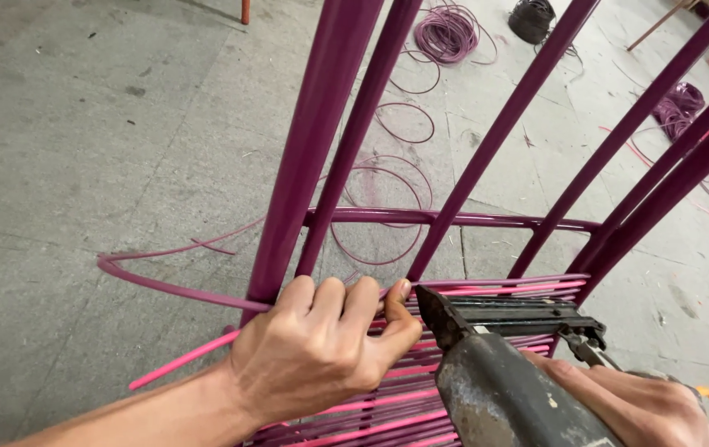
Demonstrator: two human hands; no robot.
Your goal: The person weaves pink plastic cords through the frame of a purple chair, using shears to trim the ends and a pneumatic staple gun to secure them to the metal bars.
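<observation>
Fingers of the left hand are curled tight, pinching a purple cord against the woven strands on the purple metal frame. The right hand is wrapped closed around a grey staple gun, its nose just beside the left thumb.

A grey concrete floor carries everything, speckled with small debris. Loose loops of purple cord trail across it behind the frame. Near the far edge lie a purple coil and a dark coil; another purple bundle sits far right.
</observation>
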